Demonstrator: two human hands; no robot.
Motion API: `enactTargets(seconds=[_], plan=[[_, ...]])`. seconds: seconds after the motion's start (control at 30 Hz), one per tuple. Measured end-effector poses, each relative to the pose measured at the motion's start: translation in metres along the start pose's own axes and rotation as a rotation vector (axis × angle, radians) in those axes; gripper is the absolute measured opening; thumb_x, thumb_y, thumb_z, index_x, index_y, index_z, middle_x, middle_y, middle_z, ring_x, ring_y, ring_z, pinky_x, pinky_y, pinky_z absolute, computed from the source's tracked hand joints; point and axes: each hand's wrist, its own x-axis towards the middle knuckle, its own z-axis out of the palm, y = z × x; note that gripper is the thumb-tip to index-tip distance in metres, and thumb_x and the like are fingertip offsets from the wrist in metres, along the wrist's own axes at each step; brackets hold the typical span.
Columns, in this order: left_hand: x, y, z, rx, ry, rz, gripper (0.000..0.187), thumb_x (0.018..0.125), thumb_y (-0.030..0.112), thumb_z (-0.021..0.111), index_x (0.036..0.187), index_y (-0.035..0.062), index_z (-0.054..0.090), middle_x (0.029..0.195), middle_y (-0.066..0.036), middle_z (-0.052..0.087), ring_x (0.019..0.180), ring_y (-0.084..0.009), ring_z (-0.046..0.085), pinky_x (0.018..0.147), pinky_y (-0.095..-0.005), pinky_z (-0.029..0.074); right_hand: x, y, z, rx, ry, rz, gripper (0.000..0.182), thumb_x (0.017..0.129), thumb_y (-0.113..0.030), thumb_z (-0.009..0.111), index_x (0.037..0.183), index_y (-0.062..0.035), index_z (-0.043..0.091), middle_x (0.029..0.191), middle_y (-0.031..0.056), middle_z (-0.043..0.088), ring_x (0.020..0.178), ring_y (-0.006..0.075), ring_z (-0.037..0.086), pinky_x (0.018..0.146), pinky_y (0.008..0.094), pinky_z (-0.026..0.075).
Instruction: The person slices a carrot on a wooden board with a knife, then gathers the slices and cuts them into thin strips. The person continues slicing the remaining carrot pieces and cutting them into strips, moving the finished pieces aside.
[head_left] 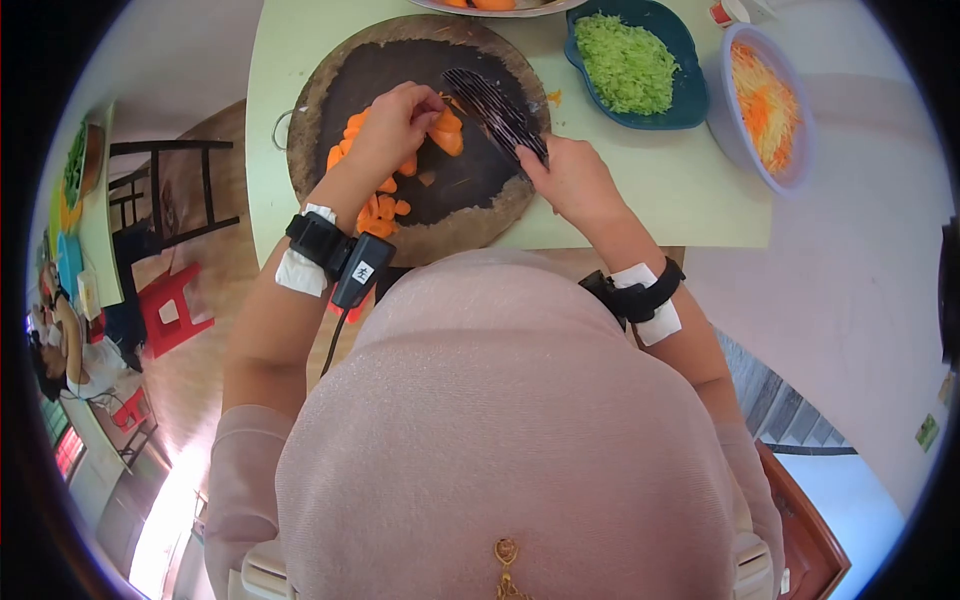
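Observation:
A round wooden chopping board (470, 225) with a dark, worn middle lies on the table in front of me. My left hand (392, 125) is closed, its fingertips pinching at an orange carrot piece (448, 138). More cut carrot chunks (377, 215) lie beside and below that wrist, some hidden by the hand. In my right hand (575, 180) is a knife (495, 110) with a dark, streaked broad blade, slanting up and left over the board, just right of the carrot piece. The fingers wrap its near end, so the handle is mostly hidden.
A teal basin (668, 122) of shredded green vegetable stands right of the board. Beside it is a lavender bowl (715, 125) of orange and pale shreds. A metal bowl (520, 13) with carrots sits at the top edge. A red stool (172, 308) and a seated person are at left.

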Motion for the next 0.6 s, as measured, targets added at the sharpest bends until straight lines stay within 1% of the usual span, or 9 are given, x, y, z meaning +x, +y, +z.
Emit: enactTargets(seconds=[0.1, 0.17, 0.2, 0.27, 0.3, 0.37, 0.4, 0.47, 0.6], plan=[[0.003, -0.004, 0.006, 0.039, 0.019, -0.01, 0.018, 0.083, -0.002, 0.064, 0.101, -0.0006, 0.064, 0.092, -0.01, 0.059, 0.078, -0.0194, 0.066, 0.071, -0.0283, 0.054, 0.0, -0.001, 0.001, -0.01, 0.005, -0.001, 0.034, 0.091, -0.034, 0.056, 0.085, -0.0012, 0.065, 0.072, 0.0218, 0.065, 0.07, 0.0404, 0.064, 0.067, 0.0466, 0.053], [-0.003, 0.004, 0.009, 0.06, 0.157, 0.051, 0.025, 0.082, -0.002, 0.066, 0.107, 0.0011, 0.063, 0.101, -0.01, 0.057, 0.08, -0.0197, 0.065, 0.071, -0.0285, 0.054, -0.001, -0.002, 0.001, -0.028, 0.006, 0.015, 0.034, 0.091, -0.034, 0.055, 0.085, -0.0019, 0.065, 0.071, 0.0213, 0.065, 0.07, 0.0401, 0.064, 0.067, 0.0467, 0.053], [-0.005, 0.008, 0.008, 0.06, 0.155, 0.052, 0.025, 0.082, -0.002, 0.066, 0.107, 0.0011, 0.063, 0.101, -0.01, 0.057, 0.08, -0.0197, 0.065, 0.071, -0.0285, 0.054, -0.001, -0.002, 0.001, -0.027, 0.006, 0.017, 0.034, 0.091, -0.034, 0.055, 0.085, -0.0019, 0.065, 0.071, 0.0213, 0.065, 0.07, 0.0401, 0.064, 0.067, 0.0467, 0.053], [-0.01, 0.016, 0.006, 0.046, 0.109, -0.031, 0.031, 0.08, -0.001, 0.068, 0.11, 0.0029, 0.062, 0.109, -0.011, 0.055, 0.088, -0.0228, 0.063, 0.076, -0.0312, 0.053, -0.001, -0.001, 0.001, -0.031, 0.012, 0.009, 0.034, 0.091, -0.034, 0.055, 0.085, -0.0022, 0.065, 0.071, 0.0209, 0.065, 0.07, 0.04, 0.064, 0.067, 0.0471, 0.053], [-0.014, 0.016, 0.006, 0.045, 0.108, -0.031, 0.031, 0.08, -0.001, 0.068, 0.11, 0.0029, 0.062, 0.109, -0.011, 0.055, 0.088, -0.0228, 0.063, 0.076, -0.0312, 0.053, -0.001, -0.002, 0.001, -0.031, 0.012, 0.011, 0.034, 0.091, -0.034, 0.055, 0.085, -0.0022, 0.065, 0.071, 0.0209, 0.065, 0.07, 0.04, 0.064, 0.067, 0.0471, 0.053], [-0.022, 0.013, 0.006, 0.329, 0.102, 0.284, 0.032, 0.076, 0.0, 0.071, 0.108, 0.0038, 0.064, 0.112, -0.012, 0.054, 0.096, -0.0264, 0.06, 0.083, -0.0342, 0.051, -0.001, -0.004, -0.001, -0.087, 0.018, -0.014, 0.033, 0.091, -0.034, 0.056, 0.084, -0.0026, 0.065, 0.071, 0.0206, 0.065, 0.07, 0.0399, 0.064, 0.066, 0.0473, 0.053], [-0.021, 0.011, 0.006, 0.326, 0.101, 0.286, 0.032, 0.076, 0.0, 0.071, 0.108, 0.0038, 0.064, 0.112, -0.012, 0.054, 0.096, -0.0264, 0.06, 0.083, -0.0342, 0.051, -0.001, -0.004, 0.0, -0.089, 0.019, -0.012, 0.033, 0.091, -0.034, 0.056, 0.084, -0.0026, 0.065, 0.071, 0.0206, 0.065, 0.07, 0.0399, 0.064, 0.066, 0.0473, 0.053], [-0.019, 0.009, 0.006, 0.312, 0.02, 0.244, 0.032, 0.075, 0.0, 0.071, 0.106, 0.0047, 0.065, 0.113, -0.012, 0.054, 0.101, -0.029, 0.057, 0.087, -0.0365, 0.049, -0.001, -0.003, -0.001, -0.028, 0.006, 0.004, 0.033, 0.091, -0.033, 0.056, 0.083, -0.0025, 0.065, 0.071, 0.0204, 0.065, 0.07, 0.0398, 0.064, 0.066, 0.0472, 0.053], [-0.014, 0.001, 0.004, 0.313, -0.024, 0.264, 0.032, 0.075, -0.002, 0.069, 0.106, 0.0045, 0.065, 0.114, -0.012, 0.054, 0.101, -0.0285, 0.057, 0.087, -0.0368, 0.049, -0.002, -0.004, -0.002, -0.023, 0.018, -0.006, 0.033, 0.091, -0.033, 0.056, 0.083, -0.0022, 0.065, 0.071, 0.0205, 0.065, 0.07, 0.0397, 0.065, 0.067, 0.0471, 0.053]])
